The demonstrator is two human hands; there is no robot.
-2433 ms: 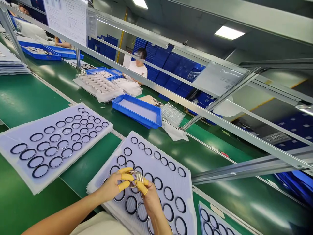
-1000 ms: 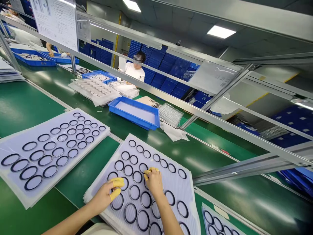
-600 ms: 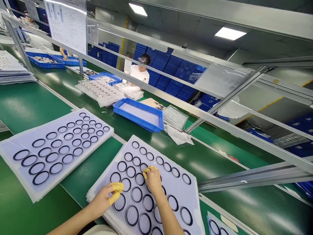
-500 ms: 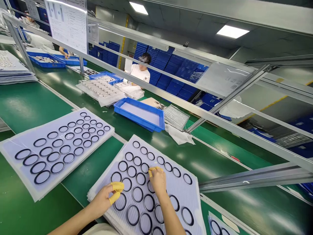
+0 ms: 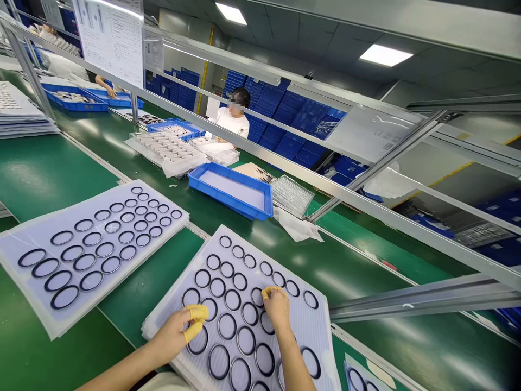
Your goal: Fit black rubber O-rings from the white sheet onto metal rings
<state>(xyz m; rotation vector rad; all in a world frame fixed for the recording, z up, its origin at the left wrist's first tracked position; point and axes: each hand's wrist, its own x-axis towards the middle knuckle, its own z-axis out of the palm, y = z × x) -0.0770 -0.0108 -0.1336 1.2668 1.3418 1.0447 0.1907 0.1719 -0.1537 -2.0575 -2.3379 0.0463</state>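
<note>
A stack of white sheets (image 5: pixel 309 320) lies in front of me on the green belt, its top sheet covered with several black rings (image 5: pixel 233 300) in rows. My left hand (image 5: pixel 179 331), with yellow finger cots, rests curled on the near left part of the sheet beside a ring. My right hand (image 5: pixel 277 308), also in yellow cots, presses its closed fingertips down on the sheet among the smaller rings; what lies under them is hidden.
A second ring sheet (image 5: pixel 85 250) lies to the left on the green conveyor (image 5: pixel 366 271). Behind are a blue tray (image 5: pixel 231 190), white part trays (image 5: pixel 166 146) and a metal frame rail (image 5: pixel 366 203). A person in white sits across the line.
My hands held a bunch of rings above the sheet; they have since come down onto it. In the last half second my right hand slid right along the row, while the left stayed.
</note>
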